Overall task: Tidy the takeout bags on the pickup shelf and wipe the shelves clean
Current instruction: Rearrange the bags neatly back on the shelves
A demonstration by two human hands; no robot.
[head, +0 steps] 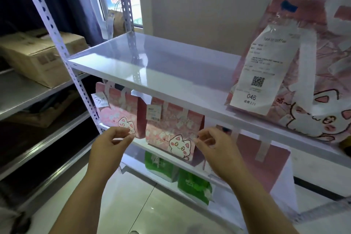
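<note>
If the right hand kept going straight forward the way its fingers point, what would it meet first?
Most likely the pink cat bag on the middle shelf: the right hand points at its right edge. Depth is unclear.

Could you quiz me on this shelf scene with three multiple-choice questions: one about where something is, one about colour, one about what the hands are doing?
1. Where is the bag with receipt 046?
A. top shelf, right
B. floor
C. lowest shelf

2. What colour are the bags on the lowest shelf?
A. blue
B. green
C. black

3. What are the hands holding?
A. a cloth
B. a bag
C. nothing

Answers:
1 A: the receipt bag stands on the top shelf.
2 B: the green bags sit lowest.
3 C: the left hand and right hand hover empty.
</note>
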